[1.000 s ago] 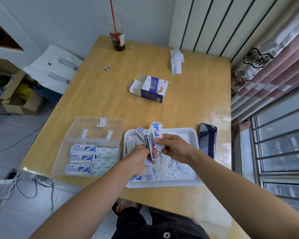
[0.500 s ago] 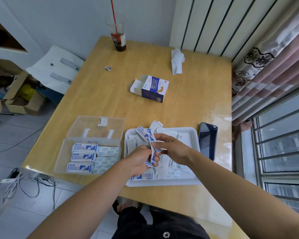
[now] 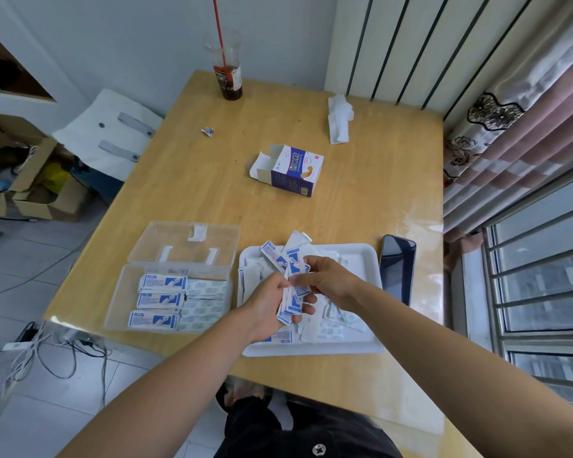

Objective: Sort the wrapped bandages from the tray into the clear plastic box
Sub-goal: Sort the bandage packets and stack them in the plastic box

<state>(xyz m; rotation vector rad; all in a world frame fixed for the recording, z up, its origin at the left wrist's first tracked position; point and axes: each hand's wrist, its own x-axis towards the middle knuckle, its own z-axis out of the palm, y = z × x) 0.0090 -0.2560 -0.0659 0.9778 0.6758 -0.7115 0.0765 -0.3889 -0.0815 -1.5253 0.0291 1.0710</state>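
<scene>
A white tray point(image 3: 361, 256) lies on the wooden table with several loose wrapped bandages point(image 3: 328, 332) in it. Over the tray, my left hand point(image 3: 268, 302) grips a small stack of blue-and-white wrapped bandages point(image 3: 291, 304). My right hand point(image 3: 331, 279) pinches the top of the same bunch, where a few wrappers point(image 3: 283, 257) fan up and out. To the left stands the clear plastic box point(image 3: 116, 302) with its lid folded back. Stacked blue-and-white bandages point(image 3: 159, 300) fill its left side and paler wrapped ones point(image 3: 205, 302) its right side.
A black phone point(image 3: 397, 267) lies right of the tray. An open bandage carton point(image 3: 290, 170) sits mid-table, a crumpled tissue point(image 3: 339, 119) and a cup with a red straw point(image 3: 227, 74) farther back. A small scrap point(image 3: 207, 131) lies at the left. Cables trail on the floor.
My hands have drawn the fanned bandages together into a tighter bunch over the tray. The bunch sits lower in my left hand than a second ago.
</scene>
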